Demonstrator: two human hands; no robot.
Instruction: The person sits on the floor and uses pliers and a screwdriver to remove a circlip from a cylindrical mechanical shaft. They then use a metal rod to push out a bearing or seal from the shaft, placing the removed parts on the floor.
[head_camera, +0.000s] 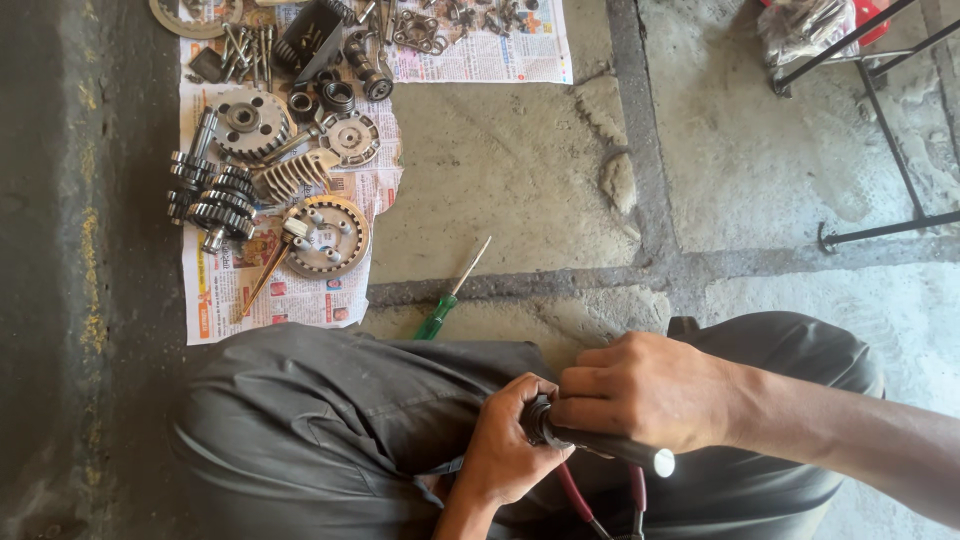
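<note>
1. Head view looks straight down on a person squatting on the concrete floor (520, 180), knees in grey trousers (330, 420) filling the bottom of the frame.
2. Right hand (650, 390) has its grip clamped around a dark metal rod (610, 447), knuckles up, holding it level over the lap.
3. Left hand (505, 450) is closed on the rod's near end, fingers wrapped tight, seemingly to steady it against the other hand.
4. Red-handled pliers (585, 505) lie just under the rod, close by.
5. A green screwdriver (445, 300) rests on the floor just past the knees.
6. Gears (215, 195), a clutch plate (325, 235) and small bolts (420, 30) lie spread on newspaper (300, 295), probably to keep grit off.
</note>
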